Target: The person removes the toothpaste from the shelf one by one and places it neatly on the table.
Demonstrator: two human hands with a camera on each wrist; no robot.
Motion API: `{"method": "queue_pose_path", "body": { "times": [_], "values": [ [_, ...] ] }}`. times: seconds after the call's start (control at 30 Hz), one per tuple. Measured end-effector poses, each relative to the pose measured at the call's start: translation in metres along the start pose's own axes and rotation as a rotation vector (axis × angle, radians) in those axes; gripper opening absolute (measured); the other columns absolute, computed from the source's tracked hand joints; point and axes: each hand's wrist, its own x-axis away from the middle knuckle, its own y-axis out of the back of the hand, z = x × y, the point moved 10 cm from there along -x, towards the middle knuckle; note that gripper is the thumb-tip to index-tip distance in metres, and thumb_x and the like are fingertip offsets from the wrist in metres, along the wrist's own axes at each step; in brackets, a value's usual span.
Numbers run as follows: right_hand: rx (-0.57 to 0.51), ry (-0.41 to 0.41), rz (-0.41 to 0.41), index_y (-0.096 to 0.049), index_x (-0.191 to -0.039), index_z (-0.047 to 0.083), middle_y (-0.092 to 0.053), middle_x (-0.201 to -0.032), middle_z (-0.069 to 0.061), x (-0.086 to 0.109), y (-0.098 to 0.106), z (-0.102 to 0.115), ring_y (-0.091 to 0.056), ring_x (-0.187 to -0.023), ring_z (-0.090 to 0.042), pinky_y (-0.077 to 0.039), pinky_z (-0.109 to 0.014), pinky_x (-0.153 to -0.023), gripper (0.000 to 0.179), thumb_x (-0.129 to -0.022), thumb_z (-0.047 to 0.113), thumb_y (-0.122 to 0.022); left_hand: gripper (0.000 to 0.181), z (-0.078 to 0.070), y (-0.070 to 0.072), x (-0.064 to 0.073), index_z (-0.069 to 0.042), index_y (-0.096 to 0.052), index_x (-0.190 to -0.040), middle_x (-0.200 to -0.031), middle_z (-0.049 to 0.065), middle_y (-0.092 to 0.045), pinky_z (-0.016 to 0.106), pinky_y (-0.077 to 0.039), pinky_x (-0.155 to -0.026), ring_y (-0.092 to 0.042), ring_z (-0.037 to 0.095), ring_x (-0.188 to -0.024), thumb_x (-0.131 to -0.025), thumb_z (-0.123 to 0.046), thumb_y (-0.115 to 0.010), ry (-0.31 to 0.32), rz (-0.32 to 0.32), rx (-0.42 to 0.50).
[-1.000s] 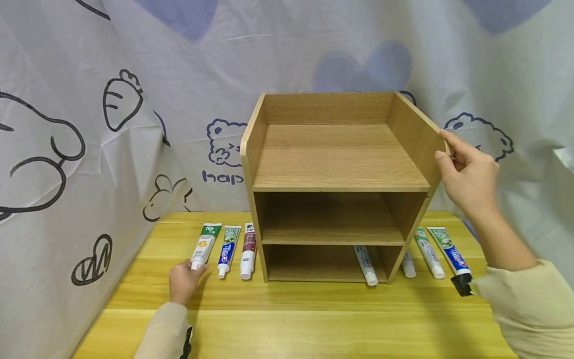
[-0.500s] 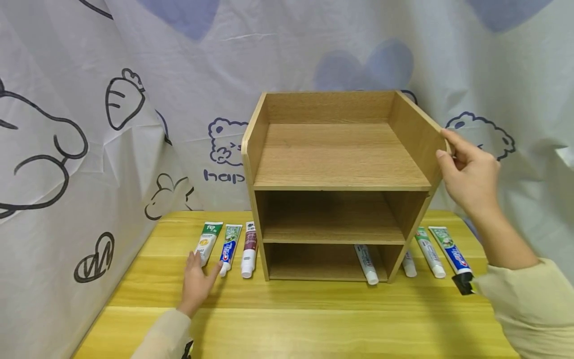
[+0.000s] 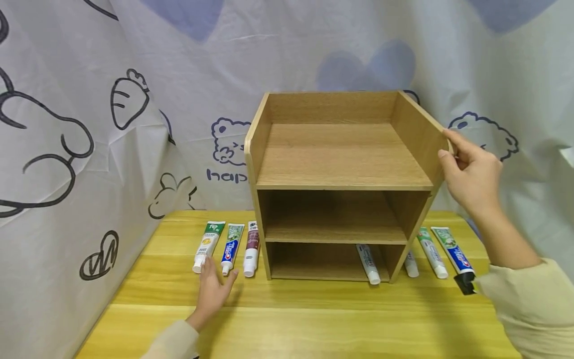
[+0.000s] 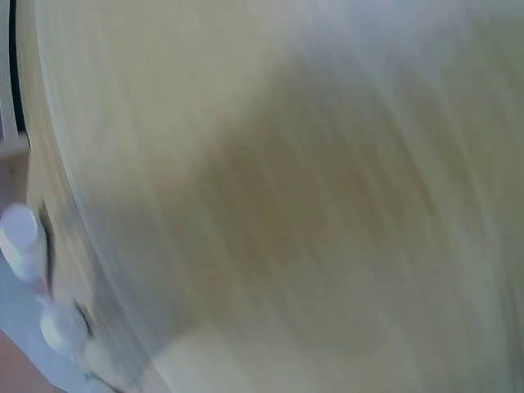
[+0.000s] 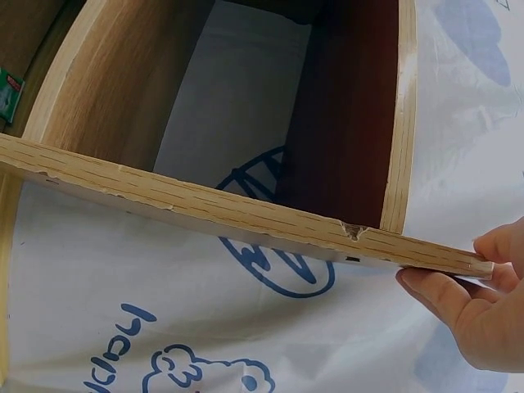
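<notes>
My right hand [image 3: 473, 172] pinches the upper front edge of a wooden shelf's [image 3: 343, 188] right side panel. The right wrist view shows the thumb and fingers on both faces of that panel [image 5: 246, 214]. My left hand [image 3: 213, 290], fingers spread, is over the table just in front of a green-and-white toothpaste tube [image 3: 209, 245] and a blue-and-green toothpaste tube [image 3: 232, 248]. It holds nothing. A maroon-and-white tube [image 3: 252, 249] lies beside them, against the shelf's left side. The left wrist view is blurred, with white caps [image 4: 23, 233] at its left edge.
One white tube [image 3: 368, 264] lies in the shelf's bottom compartment, its cap jutting out in front. More tubes lie right of the shelf, including a green-and-white one [image 3: 432, 253] and a blue-and-green one [image 3: 453, 250]. A patterned cloth [image 3: 291, 45] hangs behind the wooden table [image 3: 314, 324].
My left hand has let go of the green-and-white tube's cap end, spread its fingers and moved right and slightly nearer. The right hand has kept its grip on the shelf.
</notes>
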Motion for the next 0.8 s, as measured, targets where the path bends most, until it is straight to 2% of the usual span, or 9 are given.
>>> {"method": "queue_pose_path", "body": {
  "times": [0.27, 0.53, 0.7, 0.8],
  "values": [
    [-0.001, -0.01, 0.02, -0.053, -0.131, 0.009, -0.057, -0.119, -0.026, -0.001, -0.001, -0.001, -0.043, -0.061, 0.024, -0.039, 0.006, -0.052, 0.039, -0.091, 0.009, -0.051, 0.08, -0.02, -0.019, 0.014, 0.021, -0.017, -0.137, -0.146, 0.038, -0.013, 0.058, -0.012, -0.116, -0.012, 0.053, -0.135, -0.09, -0.028, -0.058, 0.008, 0.036, 0.127],
    [0.016, -0.015, 0.012, -0.053, -0.131, 0.01, -0.058, -0.119, -0.025, 0.0, 0.0, 0.001, -0.043, -0.061, 0.024, -0.04, 0.005, -0.052, 0.039, -0.092, 0.011, -0.051, 0.083, -0.036, -0.032, 0.026, 0.02, -0.015, -0.138, -0.146, 0.037, -0.012, 0.055, -0.015, -0.116, -0.014, 0.049, -0.137, -0.088, -0.027, -0.062, -0.02, 0.05, 0.186],
    [0.006, -0.014, 0.011, -0.054, -0.13, 0.009, -0.058, -0.119, -0.025, 0.0, 0.0, 0.001, -0.043, -0.062, 0.025, -0.039, 0.006, -0.053, 0.039, -0.091, 0.01, -0.051, 0.084, -0.042, -0.038, 0.03, 0.019, -0.016, -0.138, -0.147, 0.036, -0.013, 0.055, -0.015, -0.116, -0.016, 0.048, -0.137, -0.087, -0.029, -0.062, -0.023, 0.065, 0.203],
    [-0.001, -0.016, 0.015, -0.054, -0.131, 0.009, -0.057, -0.119, -0.025, 0.0, 0.0, 0.0, -0.043, -0.062, 0.025, -0.039, 0.006, -0.053, 0.039, -0.091, 0.01, -0.051, 0.083, -0.044, -0.04, 0.033, 0.019, -0.018, -0.138, -0.147, 0.035, -0.015, 0.055, -0.016, -0.116, -0.017, 0.048, -0.137, -0.087, -0.029, -0.062, -0.026, 0.053, 0.226]
  ]
}}
